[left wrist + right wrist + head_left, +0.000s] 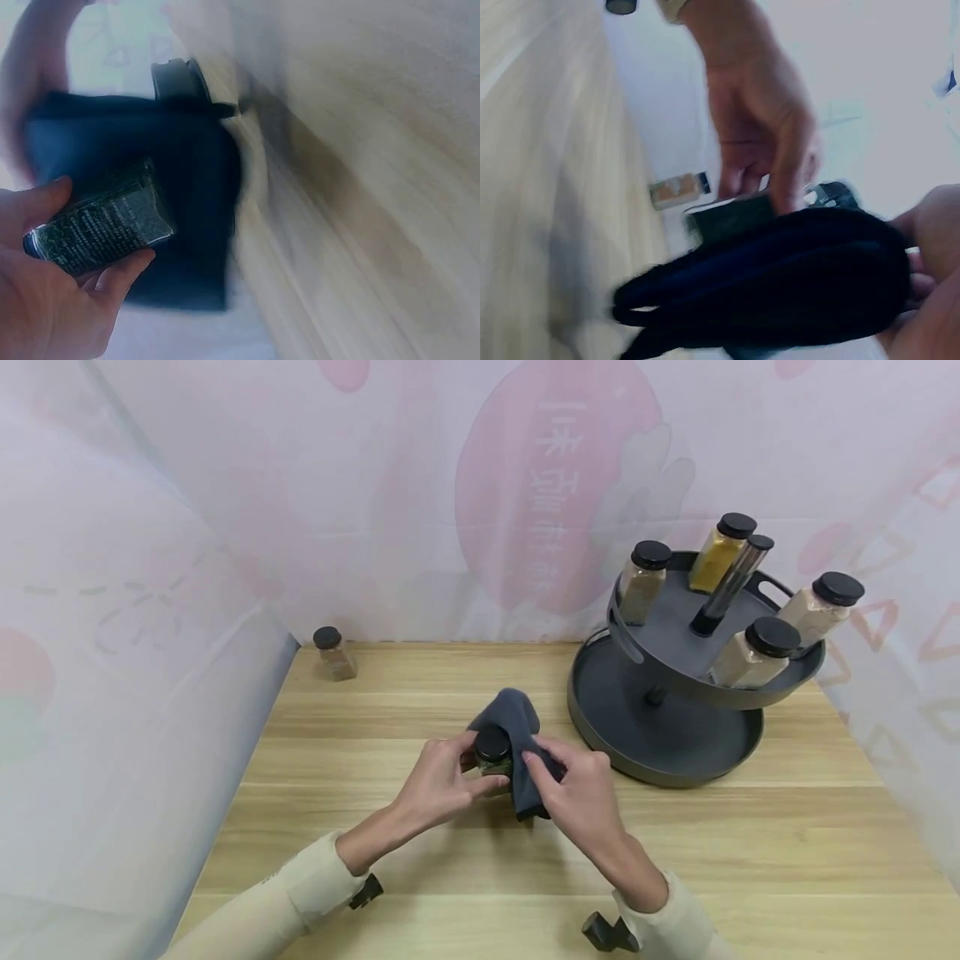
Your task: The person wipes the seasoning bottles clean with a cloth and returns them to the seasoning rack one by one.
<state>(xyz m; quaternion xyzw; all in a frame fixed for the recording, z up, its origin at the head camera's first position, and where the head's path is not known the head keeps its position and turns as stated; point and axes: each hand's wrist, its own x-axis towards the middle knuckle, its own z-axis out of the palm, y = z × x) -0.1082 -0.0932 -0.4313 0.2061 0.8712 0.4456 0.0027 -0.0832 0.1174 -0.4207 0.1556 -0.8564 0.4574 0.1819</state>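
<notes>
My left hand [442,781] grips a square glass spice jar [105,225] with a black lid [492,743]. Dark green flakes fill the jar, and printed text runs down its side in the left wrist view. A dark blue-grey cloth [517,718] is pinched in my right hand [585,785] and lies against the jar's right side. Both hands are over the middle of the table. In the right wrist view the folded cloth [780,277] hides much of the jar.
A two-tier dark turntable rack [663,768] stands at the right, its upper tier bearing several black-lidded spice jars [716,560]. Another small jar [336,660] with brownish contents stands at the table's back left. Printed cloth walls [360,543] enclose the wooden table [750,860].
</notes>
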